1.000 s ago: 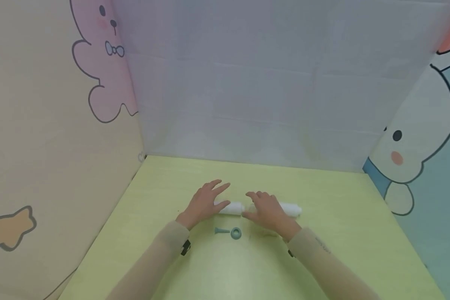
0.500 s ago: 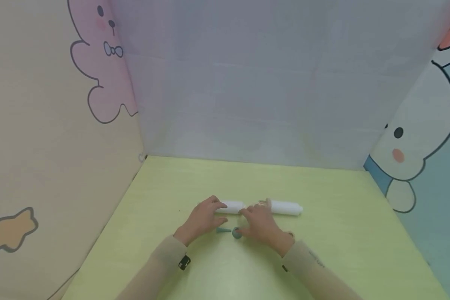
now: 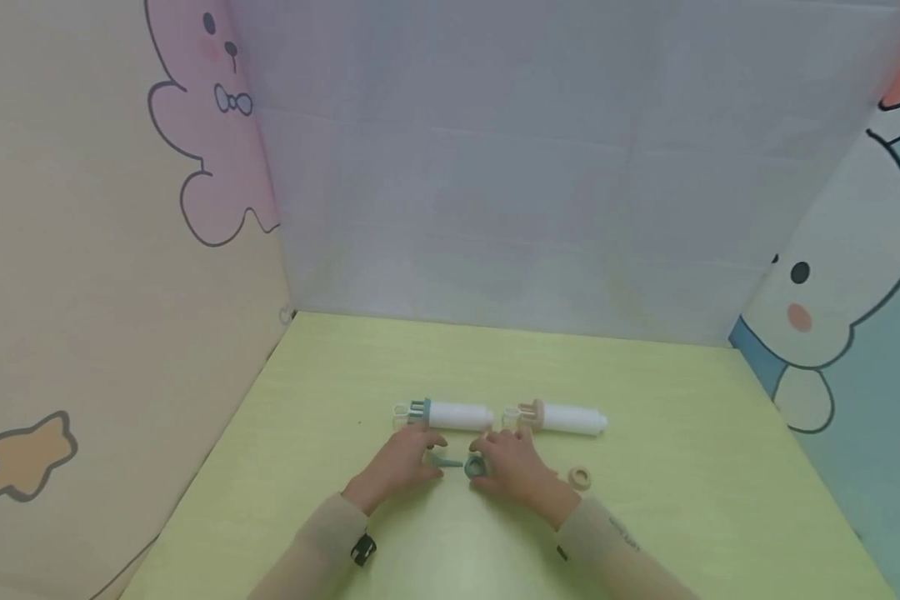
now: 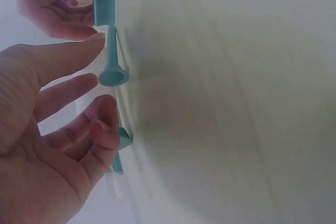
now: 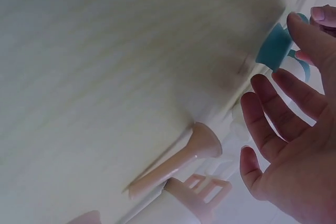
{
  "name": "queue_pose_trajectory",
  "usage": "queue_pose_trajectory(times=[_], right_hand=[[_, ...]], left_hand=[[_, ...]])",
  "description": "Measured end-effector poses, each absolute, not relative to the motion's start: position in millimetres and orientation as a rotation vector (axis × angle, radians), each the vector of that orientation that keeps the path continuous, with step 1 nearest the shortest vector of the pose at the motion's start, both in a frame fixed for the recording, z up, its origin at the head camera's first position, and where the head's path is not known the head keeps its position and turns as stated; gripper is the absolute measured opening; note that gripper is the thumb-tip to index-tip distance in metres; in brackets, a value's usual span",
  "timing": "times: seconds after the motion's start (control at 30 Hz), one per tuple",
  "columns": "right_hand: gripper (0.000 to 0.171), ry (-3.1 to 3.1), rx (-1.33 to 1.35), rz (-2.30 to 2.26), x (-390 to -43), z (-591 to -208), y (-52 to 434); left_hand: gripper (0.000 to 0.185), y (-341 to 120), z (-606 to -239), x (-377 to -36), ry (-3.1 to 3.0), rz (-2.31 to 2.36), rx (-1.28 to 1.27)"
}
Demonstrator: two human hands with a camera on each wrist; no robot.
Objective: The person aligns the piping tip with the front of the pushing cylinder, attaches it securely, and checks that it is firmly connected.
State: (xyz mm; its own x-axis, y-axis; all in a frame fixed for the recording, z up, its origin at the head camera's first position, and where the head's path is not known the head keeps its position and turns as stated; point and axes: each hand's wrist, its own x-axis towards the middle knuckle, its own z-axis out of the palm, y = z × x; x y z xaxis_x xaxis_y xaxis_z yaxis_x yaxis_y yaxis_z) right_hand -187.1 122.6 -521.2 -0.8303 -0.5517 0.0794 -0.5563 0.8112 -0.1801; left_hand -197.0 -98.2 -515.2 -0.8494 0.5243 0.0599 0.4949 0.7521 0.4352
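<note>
In the head view my right hand pinches a teal ring-shaped cap between thumb and finger; the right wrist view shows a fingertip on each side of the teal cap. My left hand is around the wide end of a teal funnel-shaped nozzle, its thumb and fingers bent loosely and apart. The flared end of this nozzle is close to the fingertips in the left wrist view. Behind the hands lie two white plunger syringes, one with a teal collar and one with a beige collar.
A beige ring cap lies right of my right hand. A beige nozzle lies by the beige-collared syringe in the right wrist view. The yellow-green table meets a grey-white back wall and printed side walls.
Both hands have drawn back from the syringes toward the teal parts. The right hand has taken hold of the teal cap. Both syringes and the beige cap have come into view.
</note>
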Motion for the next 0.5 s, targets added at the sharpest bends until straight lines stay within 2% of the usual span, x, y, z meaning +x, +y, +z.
queue_pose_trajectory(times=[0.2, 0.5], right_hand=[[0.046, -2.969, 0.914, 0.320, -183.9, -529.1, 121.2], [0.033, -2.950, 0.908, 0.344, -181.1, -528.4, 120.3]], left_hand=[[0.032, -95.0, -522.9, -196.2, 2.853, 0.677, 0.794], [0.017, -91.3, -529.2, -197.3, 2.822, 0.717, 0.723]])
